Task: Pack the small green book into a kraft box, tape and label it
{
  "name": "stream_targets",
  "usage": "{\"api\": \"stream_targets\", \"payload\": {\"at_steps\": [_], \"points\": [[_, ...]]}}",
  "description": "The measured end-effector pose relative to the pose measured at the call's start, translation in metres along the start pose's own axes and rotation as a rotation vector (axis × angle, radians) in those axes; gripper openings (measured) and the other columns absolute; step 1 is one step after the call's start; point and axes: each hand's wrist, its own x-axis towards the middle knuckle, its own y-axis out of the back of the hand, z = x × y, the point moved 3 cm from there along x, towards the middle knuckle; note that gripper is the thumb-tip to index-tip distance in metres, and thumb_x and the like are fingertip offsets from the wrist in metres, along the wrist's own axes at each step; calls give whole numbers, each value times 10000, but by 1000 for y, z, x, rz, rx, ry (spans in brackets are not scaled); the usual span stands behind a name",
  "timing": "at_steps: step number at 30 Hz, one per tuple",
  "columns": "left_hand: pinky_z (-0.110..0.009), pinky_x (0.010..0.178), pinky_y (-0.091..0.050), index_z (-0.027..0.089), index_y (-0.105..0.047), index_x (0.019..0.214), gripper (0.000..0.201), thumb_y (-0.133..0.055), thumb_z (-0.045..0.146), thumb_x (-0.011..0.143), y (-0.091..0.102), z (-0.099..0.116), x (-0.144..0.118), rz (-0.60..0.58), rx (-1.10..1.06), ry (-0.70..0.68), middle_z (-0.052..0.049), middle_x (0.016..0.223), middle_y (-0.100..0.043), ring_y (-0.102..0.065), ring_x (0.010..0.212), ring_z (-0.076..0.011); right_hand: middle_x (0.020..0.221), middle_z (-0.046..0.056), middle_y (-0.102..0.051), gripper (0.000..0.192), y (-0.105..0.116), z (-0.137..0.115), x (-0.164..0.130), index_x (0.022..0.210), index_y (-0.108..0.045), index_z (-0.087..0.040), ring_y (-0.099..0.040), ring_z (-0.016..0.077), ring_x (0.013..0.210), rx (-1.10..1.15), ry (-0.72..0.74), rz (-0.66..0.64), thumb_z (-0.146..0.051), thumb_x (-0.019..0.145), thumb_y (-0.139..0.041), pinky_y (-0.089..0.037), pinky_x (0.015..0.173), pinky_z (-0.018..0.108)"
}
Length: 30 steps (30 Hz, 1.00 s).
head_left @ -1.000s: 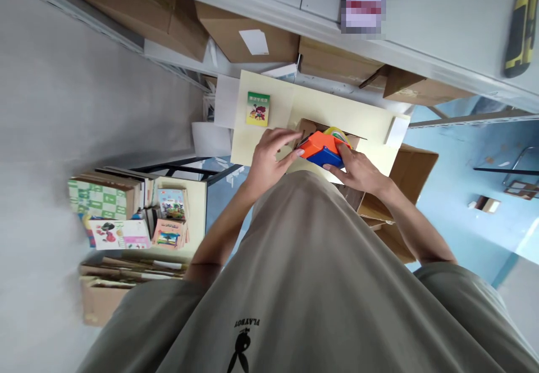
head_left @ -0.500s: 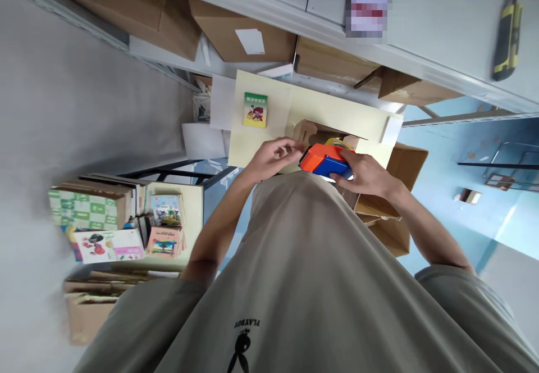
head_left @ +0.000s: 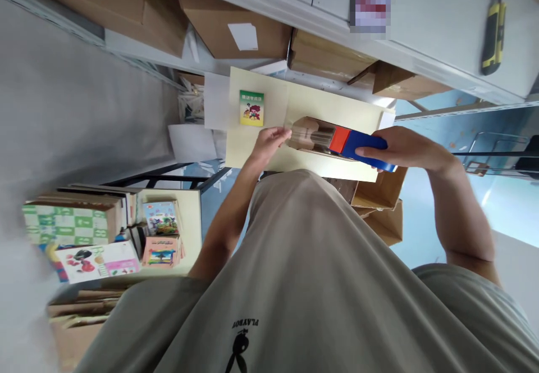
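Observation:
My right hand [head_left: 398,145] is wrapped around an orange and blue tape dispenser [head_left: 364,145], held to the right over a small cardboard box [head_left: 309,128]. From the dispenser a strip of clear tape [head_left: 314,137] seems to stretch left across the box. Its far end is at my left hand [head_left: 272,140], whose fingers are pinched together beside the box's left end. The box lies on a pale yellow board [head_left: 303,100]. Left of it, flat on the same board, is a small green and yellow book [head_left: 252,108].
Above the board runs a grey shelf holding a yellow and black utility knife [head_left: 493,33]. Cardboard boxes [head_left: 236,22] stand beneath that shelf. Stacked books [head_left: 162,218] sit at lower left, and open cartons [head_left: 379,187] are below right.
My right hand has moved right with the tape dispenser, away from my left hand. Clear tape now spans the gap between them, and my left fingers have closed.

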Motion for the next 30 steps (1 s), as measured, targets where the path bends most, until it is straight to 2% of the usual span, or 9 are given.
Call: {"api": "stream_targets", "payload": {"at_steps": [6,12,18,21,22,25,27,29,30], "points": [[-277,631,-375,209,-742,757,412,-968,531,879,-11,-34,29,29,-35,76,-29,794,-728,-489,683,-126,782,85,-817,720,-1,-20,10,817,-780,-237,-785,247,728,20,-91,-11,-908,1039,-645,-581,741,381],[-284,639,-348,215,-670,662,447,-950,396,960,-15,-56,41,10,-60,151,29,664,-562,-438,654,-124,802,98,-822,716,-5,-34,25,811,-766,-239,-800,260,768,-12,-128,-2,-912,1038,-673,-588,766,390],[-276,667,-374,197,-712,698,375,-874,285,1025,-27,-68,49,3,-70,176,12,707,-642,-496,654,-116,781,104,-798,770,-6,-36,28,815,-769,-238,-786,267,769,-47,-149,11,-964,1034,-634,-576,780,403],[-267,692,-437,195,-827,910,121,-907,259,972,-26,-72,50,72,-4,126,-1,781,-717,-616,724,-141,769,90,-796,743,-10,-38,27,840,-785,-234,-780,257,759,-60,-162,16,-932,1049,-642,-566,783,396],[-266,705,-464,197,-854,1031,129,-930,248,940,-23,-74,49,106,33,123,-1,802,-735,-655,751,-154,767,85,-799,729,-11,-39,27,854,-792,-233,-780,254,754,-65,-170,19,-921,1050,-650,-561,781,392],[-290,782,-566,188,-829,1327,469,-946,206,873,-12,-78,44,158,152,111,-40,949,-814,-739,822,-182,758,62,-803,673,-16,-39,25,932,-821,-242,-775,250,733,-73,-203,29,-890,1044,-675,-544,763,389],[-329,940,-645,184,-802,1397,502,-903,239,907,-8,-76,34,100,174,5,-117,1199,-861,-811,993,-209,742,46,-795,654,-18,-39,24,1009,-838,-260,-773,254,729,-61,-206,43,-895,1031,-681,-535,752,389],[-393,1159,-648,196,-757,1497,550,-854,319,970,-10,-68,18,-37,150,-157,-180,1494,-809,-817,1304,-258,728,41,-783,678,-18,-39,22,1067,-842,-279,-772,264,738,-45,-188,61,-934,1009,-676,-530,746,394],[-429,1253,-616,206,-708,1584,629,-848,359,990,-13,-63,9,-118,143,-230,-197,1614,-752,-768,1459,-285,724,43,-778,699,-19,-40,21,1081,-841,-286,-771,272,744,-40,-176,70,-959,996,-671,-530,746,400]]}}
